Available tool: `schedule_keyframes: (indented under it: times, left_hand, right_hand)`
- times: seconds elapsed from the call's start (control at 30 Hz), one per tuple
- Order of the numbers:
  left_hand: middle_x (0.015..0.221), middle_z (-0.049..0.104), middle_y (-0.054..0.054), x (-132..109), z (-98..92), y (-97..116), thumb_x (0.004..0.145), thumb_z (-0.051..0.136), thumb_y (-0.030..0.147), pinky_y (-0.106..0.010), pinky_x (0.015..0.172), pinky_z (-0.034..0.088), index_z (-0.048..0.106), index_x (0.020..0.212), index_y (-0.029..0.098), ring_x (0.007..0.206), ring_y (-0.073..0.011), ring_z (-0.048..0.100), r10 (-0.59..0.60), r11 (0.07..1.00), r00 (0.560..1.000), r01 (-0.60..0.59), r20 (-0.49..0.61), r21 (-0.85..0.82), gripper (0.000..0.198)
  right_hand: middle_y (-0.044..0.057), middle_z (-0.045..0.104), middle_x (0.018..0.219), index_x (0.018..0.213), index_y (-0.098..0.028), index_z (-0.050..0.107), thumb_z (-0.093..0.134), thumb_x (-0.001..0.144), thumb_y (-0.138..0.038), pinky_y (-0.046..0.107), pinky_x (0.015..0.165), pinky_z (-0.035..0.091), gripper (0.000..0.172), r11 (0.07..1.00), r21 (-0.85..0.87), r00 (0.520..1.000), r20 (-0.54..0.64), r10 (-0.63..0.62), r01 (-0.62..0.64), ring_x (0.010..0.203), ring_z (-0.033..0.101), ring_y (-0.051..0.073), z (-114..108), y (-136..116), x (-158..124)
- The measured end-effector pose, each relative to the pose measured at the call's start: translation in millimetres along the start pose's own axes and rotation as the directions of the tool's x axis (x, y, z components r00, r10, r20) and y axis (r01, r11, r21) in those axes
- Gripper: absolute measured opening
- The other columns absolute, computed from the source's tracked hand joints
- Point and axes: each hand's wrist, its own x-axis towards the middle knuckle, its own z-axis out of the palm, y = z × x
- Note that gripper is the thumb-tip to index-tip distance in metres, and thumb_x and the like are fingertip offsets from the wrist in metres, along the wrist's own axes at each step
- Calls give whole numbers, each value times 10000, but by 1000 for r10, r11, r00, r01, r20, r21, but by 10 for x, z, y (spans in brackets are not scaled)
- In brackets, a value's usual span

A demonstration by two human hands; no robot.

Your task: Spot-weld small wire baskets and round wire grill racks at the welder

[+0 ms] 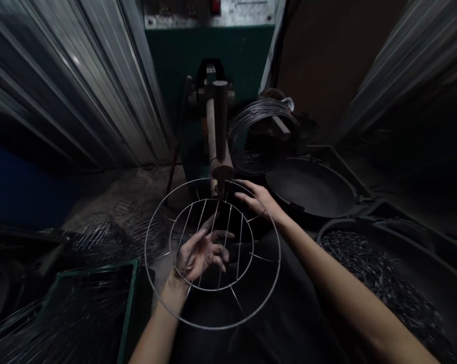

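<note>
dimly, wire rack (239, 247), left hand (203, 253) beneath, right hand (257, 199) alongside

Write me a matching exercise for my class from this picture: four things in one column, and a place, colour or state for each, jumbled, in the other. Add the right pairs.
Things
1. rack
2. right hand
3. crate
4. metal bits

Descriptions
A. green-rimmed, at the lower left
B. in a loose heap, at the lower right
C. circular, made of wire, in the lower middle
D. at the upper right edge of the rack

Right pairs: 1-C, 2-D, 3-A, 4-B
</note>
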Motion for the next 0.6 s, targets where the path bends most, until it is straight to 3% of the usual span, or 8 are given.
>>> schedule_keyframes:
  times: [0.1, 0.2, 0.6]
  left_hand:
    - [1133, 566, -127, -33, -14, 9, 916, 350, 355, -339, 566, 538, 46, 1441, 352, 725, -203, 637, -5, 1000, 1000, 4, 28, 17, 607]
    - [1111, 570, -116, -41, -34, 27, 917, 357, 359, -345, 569, 540, 32, 1438, 365, 720, -198, 638, 4, 1000, 999, -5, 35, 28, 614]
    - [1071, 579, -104, 25, -42, 98, 913, 361, 281, -360, 568, 556, 127, 1433, 344, 732, -197, 642, -11, 999, 999, 10, 34, 42, 573]
  right_hand:
    - [15, 685, 897, 948, -200, 684, 633, 739, -362, 309, 782, 484, 270, 988, 152, 1000, 10, 11, -12, 868, 626, 207, 191, -124, 95]
    - [-1, 672, 776, 818, -188, 685, 662, 702, -367, 277, 698, 481, 214, 976, 219, 1000, -17, 18, -14, 769, 620, 189, 230, -226, 117]
    - [-16, 653, 802, 793, -213, 648, 642, 711, -338, 287, 776, 466, 150, 975, 218, 997, -64, -37, 50, 824, 600, 184, 293, -170, 220]
